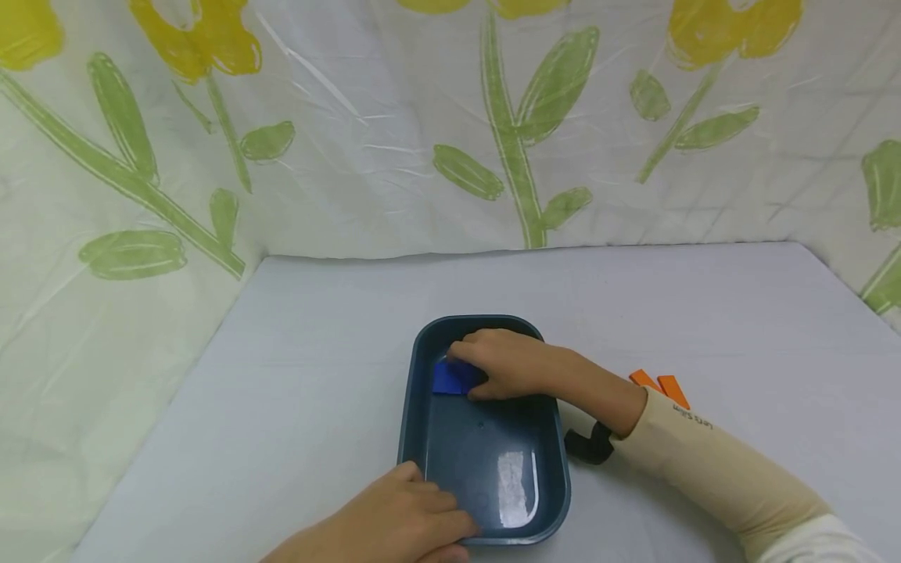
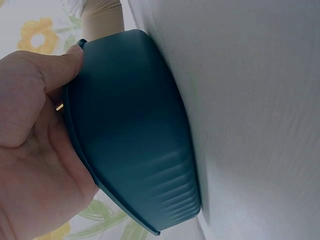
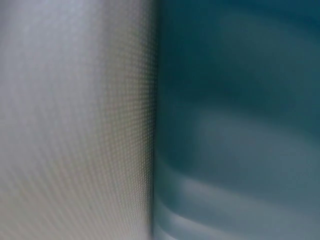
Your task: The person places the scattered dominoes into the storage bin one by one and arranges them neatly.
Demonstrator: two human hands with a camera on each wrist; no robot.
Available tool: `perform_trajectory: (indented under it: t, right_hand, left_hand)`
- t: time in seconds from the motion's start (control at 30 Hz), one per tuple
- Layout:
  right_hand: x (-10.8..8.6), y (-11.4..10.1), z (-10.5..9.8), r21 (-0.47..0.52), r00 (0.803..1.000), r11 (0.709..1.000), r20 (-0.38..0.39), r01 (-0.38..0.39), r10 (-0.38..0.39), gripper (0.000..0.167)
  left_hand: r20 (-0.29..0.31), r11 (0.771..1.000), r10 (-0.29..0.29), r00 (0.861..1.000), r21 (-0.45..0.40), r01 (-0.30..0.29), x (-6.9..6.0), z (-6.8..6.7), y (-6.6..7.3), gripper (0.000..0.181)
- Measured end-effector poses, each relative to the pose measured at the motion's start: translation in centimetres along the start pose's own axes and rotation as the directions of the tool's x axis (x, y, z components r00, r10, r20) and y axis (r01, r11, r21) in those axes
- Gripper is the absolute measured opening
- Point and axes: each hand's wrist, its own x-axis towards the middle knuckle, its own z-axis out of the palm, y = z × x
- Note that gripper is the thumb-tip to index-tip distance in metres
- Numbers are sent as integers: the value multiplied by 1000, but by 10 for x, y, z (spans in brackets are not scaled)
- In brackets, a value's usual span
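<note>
A dark teal plastic tray (image 1: pixel 486 469) stands on the table, longer side pointing away from me. My left hand (image 1: pixel 394 516) grips its near left corner, fingers over the rim. In the left wrist view the thumb of that left hand (image 2: pixel 35 115) presses the outer wall of the tray (image 2: pixel 130 115). Inside the tray's far end, my right hand (image 1: pixel 507 363) holds flat blue blocks (image 1: pixel 446 379) between thumb and bent fingers. The hand partly covers them, so their number is unclear. The right wrist view shows only the tray's outer wall (image 3: pixel 240 150), close and blurred.
Two orange blocks (image 1: pixel 673 390) lie on the table right of the tray, partly behind my right forearm. A black wrist device (image 1: pixel 590 444) hangs under the right wrist beside the tray wall. A flower-printed curtain (image 1: pixel 338 156) borders the white table (image 1: pixel 317 407) at the back and sides.
</note>
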Motion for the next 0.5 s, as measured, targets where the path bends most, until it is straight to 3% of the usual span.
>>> perform_trajectory:
  t: [0.27, 0.5]
  right_hand:
    - [-7, 1, -6, -2, 1000, 1000, -15, -22, 21, 54]
    - [-40, 7, -34, 16, 992, 999, -120, -47, 48, 56]
  left_hand:
    - [10, 1000, 13, 1000, 6, -13, 0, 0, -1, 18]
    - [33, 1000, -4, 999, 8, 3, 1, -1, 0, 20]
